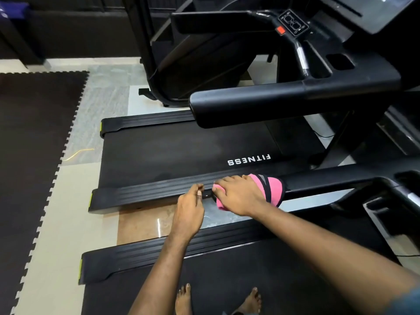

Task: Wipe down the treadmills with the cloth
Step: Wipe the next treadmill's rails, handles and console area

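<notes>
Firmly pressed, the pink cloth [271,189] lay on the near ribbed side rail [159,189] of the far treadmill [181,148], flattened under the right hand [238,196], which grasped it with spread fingers. Just left of it, the left hand [189,209] rested on the same rail, loosely curled and holding nothing. To do this step well, long strokes along the grooves would likely lift dust best. The person stood barefoot on the nearer treadmill [227,280].
</notes>
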A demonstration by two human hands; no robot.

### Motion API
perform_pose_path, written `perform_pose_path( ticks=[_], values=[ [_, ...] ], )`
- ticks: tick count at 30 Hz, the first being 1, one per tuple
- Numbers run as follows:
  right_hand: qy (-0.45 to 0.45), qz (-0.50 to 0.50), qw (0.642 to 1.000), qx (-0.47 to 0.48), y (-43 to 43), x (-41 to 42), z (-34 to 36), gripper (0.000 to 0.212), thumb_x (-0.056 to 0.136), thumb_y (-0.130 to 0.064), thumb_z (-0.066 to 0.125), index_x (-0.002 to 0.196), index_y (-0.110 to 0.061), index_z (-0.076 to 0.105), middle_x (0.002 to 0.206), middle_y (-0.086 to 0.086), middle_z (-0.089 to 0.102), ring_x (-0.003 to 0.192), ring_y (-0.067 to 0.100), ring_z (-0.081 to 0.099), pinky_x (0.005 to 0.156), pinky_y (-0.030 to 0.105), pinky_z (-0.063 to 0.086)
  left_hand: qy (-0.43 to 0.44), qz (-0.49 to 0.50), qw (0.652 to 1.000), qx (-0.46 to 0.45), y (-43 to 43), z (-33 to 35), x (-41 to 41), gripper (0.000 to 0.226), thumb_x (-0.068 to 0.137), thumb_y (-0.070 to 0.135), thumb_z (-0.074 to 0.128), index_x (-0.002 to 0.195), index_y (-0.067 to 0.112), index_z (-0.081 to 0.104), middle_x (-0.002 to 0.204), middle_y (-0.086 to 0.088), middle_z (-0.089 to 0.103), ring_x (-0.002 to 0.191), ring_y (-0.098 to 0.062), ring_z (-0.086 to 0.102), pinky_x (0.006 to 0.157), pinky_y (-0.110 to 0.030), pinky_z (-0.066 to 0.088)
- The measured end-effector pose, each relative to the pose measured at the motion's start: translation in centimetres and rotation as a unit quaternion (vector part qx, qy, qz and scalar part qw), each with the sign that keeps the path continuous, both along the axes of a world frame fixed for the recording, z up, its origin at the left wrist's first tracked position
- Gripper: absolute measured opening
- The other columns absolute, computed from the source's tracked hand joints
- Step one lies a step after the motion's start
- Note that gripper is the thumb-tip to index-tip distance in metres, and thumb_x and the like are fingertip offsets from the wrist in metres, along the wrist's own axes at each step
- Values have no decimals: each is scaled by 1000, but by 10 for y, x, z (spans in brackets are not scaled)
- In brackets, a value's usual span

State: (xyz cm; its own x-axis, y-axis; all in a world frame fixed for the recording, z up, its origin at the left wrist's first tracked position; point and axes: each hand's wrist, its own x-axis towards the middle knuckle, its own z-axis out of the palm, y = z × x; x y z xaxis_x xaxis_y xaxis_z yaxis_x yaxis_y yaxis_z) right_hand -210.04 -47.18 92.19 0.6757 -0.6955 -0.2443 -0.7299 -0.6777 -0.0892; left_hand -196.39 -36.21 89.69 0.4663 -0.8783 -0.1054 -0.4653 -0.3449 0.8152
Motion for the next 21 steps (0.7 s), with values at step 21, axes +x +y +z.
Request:
perform_pose_path(
  ticks=[21],
  values=[
    [34, -78, 996, 20, -5, -67, 9, 74, 89, -83, 7, 153, -52, 29, 168, -2, 22, 156, 25, 15, 117, 65, 5, -30, 9, 995, 96, -55, 18, -58, 39, 109, 35, 29, 112, 9, 58, 109, -20, 68, 104, -41, 61, 81, -42, 44]
  ],
)
